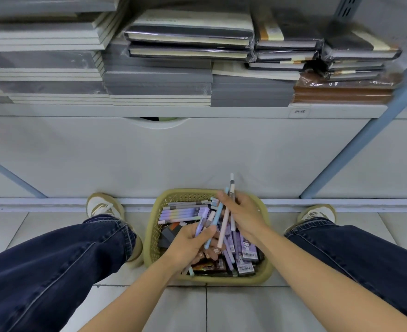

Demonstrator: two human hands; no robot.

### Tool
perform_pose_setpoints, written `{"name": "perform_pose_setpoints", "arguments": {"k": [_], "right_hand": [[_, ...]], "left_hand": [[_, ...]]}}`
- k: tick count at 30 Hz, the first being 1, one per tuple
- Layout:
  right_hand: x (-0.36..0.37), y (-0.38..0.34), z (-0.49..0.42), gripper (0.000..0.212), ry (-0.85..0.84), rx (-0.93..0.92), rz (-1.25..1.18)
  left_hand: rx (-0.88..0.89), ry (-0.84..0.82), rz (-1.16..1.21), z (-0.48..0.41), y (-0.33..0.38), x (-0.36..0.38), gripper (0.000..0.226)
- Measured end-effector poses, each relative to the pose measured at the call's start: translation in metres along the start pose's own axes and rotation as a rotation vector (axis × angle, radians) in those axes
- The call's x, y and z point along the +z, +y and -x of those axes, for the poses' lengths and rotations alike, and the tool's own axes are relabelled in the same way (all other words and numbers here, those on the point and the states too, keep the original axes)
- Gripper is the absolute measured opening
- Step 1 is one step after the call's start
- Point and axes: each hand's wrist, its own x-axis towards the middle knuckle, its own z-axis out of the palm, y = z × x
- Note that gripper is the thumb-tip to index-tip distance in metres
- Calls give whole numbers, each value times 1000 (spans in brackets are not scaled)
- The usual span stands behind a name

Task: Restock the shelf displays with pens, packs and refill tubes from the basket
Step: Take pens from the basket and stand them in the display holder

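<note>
while the right hand (246, 218) curls round a loose bundle of pens (224, 225) above the basket (151, 236) on the floor, the left hand (189, 242) pinches their lower ends; squaring the tips before lifting should keep strays from slipping.

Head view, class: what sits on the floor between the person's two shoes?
A tan plastic basket holding pens and packs, seen in the head view.

shelf-edge label (300, 111) too blurred to read; packs (245, 254) bear barcodes.
</note>
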Motion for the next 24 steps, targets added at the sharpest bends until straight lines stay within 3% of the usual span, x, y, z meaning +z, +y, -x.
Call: {"name": "perform_pose_setpoints", "arguments": {"k": [6, 10, 16, 24], "right_hand": [[11, -3, 8, 25, -96, -66, 111], [16, -4, 11, 27, -61, -75, 37], [12, -15, 12, 33, -151, -115, 33], [25, -51, 24, 30, -110, -270, 35]], "left_hand": [[92, -15, 64, 2, 14, 11, 22], [158, 115, 23, 4, 16, 9, 37], [149, 257, 135, 3, 22, 1, 28], [166, 171, 163, 25, 49, 8, 36]]}}
